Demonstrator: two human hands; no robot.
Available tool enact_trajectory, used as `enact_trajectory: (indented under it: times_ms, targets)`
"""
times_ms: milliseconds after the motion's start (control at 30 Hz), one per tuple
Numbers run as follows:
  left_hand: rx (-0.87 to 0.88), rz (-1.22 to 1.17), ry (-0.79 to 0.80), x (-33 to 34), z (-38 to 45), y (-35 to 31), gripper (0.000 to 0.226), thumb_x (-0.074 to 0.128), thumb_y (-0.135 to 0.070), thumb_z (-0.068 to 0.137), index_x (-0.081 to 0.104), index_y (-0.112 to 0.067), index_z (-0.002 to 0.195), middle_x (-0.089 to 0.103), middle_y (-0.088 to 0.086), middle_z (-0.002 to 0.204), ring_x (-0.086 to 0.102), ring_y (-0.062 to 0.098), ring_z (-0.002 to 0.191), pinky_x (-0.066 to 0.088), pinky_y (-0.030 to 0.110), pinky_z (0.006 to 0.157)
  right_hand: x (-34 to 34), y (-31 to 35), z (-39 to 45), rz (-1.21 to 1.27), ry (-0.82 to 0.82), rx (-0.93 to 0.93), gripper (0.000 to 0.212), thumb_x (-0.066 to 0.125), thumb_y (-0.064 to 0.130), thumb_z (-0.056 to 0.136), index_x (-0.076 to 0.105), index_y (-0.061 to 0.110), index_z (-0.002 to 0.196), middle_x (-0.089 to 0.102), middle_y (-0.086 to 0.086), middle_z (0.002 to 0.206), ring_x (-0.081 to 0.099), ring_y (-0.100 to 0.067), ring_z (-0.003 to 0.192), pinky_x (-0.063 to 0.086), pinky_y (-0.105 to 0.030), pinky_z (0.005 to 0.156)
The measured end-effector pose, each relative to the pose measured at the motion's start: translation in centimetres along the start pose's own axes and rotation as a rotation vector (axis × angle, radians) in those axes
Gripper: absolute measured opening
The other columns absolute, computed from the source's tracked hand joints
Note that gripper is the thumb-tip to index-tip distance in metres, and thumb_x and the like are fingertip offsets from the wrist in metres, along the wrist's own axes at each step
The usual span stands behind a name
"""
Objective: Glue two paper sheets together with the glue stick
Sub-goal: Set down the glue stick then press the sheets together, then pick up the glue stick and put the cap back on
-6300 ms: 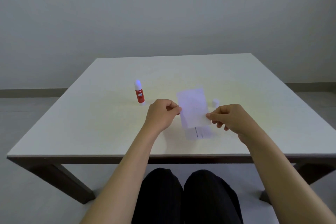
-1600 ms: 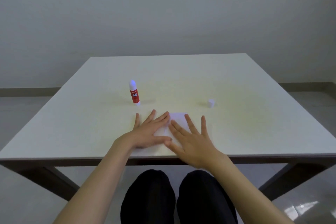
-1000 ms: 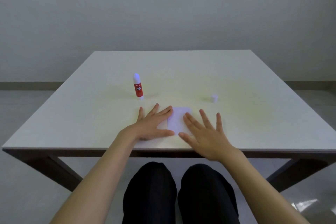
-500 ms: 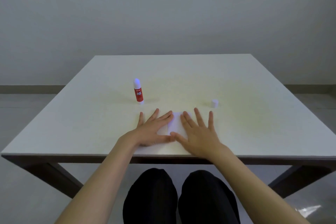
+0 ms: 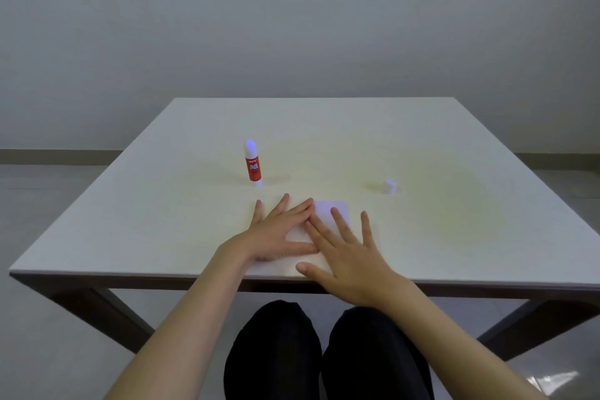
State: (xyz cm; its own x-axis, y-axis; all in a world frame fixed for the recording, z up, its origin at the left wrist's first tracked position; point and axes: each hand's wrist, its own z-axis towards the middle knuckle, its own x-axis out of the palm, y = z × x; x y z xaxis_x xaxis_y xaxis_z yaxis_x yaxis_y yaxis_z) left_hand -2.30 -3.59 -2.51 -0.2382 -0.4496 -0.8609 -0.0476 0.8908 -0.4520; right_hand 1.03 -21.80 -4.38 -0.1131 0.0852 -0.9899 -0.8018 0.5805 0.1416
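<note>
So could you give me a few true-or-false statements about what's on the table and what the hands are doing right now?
1. Both hands lie flat, fingers spread, on the paper. True: the left hand and the right hand press on it side by side.
2. The glue stick is lying on its side. False: it stands upright, beyond the left hand.
3. The right hand is holding the glue stick. False: neither hand touches it.
4. A small white cap sits apart from the glue stick, off to the right on the table. True.
5. The paper is near the table's far edge. False: it lies close to the near edge, in front of the person.
</note>
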Motion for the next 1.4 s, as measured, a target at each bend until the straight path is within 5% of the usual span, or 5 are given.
enact_trajectory:
  times_ms: [600, 867, 1067, 1233, 1400]
  targets:
    - [0.047, -0.177, -0.148, 0.5, -0.7, 0.4, 0.078, 0.049, -0.056, 0.087, 0.003, -0.041, 0.148, 0.0, -0.027, 0.155, -0.008, 0.002, 0.145, -0.019, 0.044, 0.115, -0.5, -3.9, 0.6, 0.026, -0.09, 0.176, 0.071, 0.001, 0.07, 0.083, -0.027, 0.035, 0.139, -0.014, 0.014, 0.158, -0.017, -0.015, 0.146, -0.012, -0.047, 0.117]
    - [-0.265, -0.723, -1.094, -3.0, 1.7, 2.9, 0.076, 0.075, -0.025, 0.077, 0.035, -0.021, 0.141, 0.043, -0.004, 0.125, 0.048, 0.012, 0.111, 0.035, 0.024, 0.091, -1.0, -3.7, 0.4, 0.144, -0.183, 0.181, 0.075, 0.0, 0.069, 0.083, -0.026, 0.032, 0.143, -0.021, 0.018, 0.153, -0.018, -0.009, 0.144, -0.007, -0.037, 0.119]
    - [-0.383, -0.696, -0.997, -4.2, 5.0, 4.2, 0.045, 0.067, -0.026, 0.083, 0.057, -0.01, 0.123, 0.066, 0.009, 0.121, 0.059, 0.019, 0.109, 0.044, 0.031, 0.091, -2.0, -3.4, -0.2, 0.22, -0.662, 0.137, 0.025, 0.067, 0.016, 0.086, 0.066, 0.009, 0.11, 0.068, -0.003, 0.114, 0.064, -0.025, 0.108, 0.05, -0.029, 0.083]
    - [-0.323, -0.703, -1.035, -4.5, 4.5, 3.0, 0.027, 0.064, -0.028, 0.082, 0.06, -0.011, 0.061, 0.066, 0.003, 0.055, 0.055, 0.003, 0.054, 0.037, 0.025, 0.056, -1.7, -3.7, -0.6, 0.109, -0.834, 0.014, 0.022, 0.078, 0.005, 0.073, 0.06, 0.006, 0.06, 0.059, -0.002, 0.058, 0.057, -0.023, 0.053, 0.045, -0.028, 0.042]
    - [-0.114, -0.959, -0.808, -4.1, 1.9, -0.6, 0.015, 0.07, -0.025, 0.079, 0.073, -0.011, 0.074, 0.072, -0.025, 0.067, 0.072, 0.015, 0.085, 0.049, 0.03, 0.081, -1.8, -3.0, -0.5, 0.243, -0.855, 0.062, 0.035, 0.069, 0.031, 0.08, 0.053, 0.009, 0.058, 0.051, 0.004, 0.054, 0.046, -0.014, 0.047, 0.035, -0.022, 0.042]
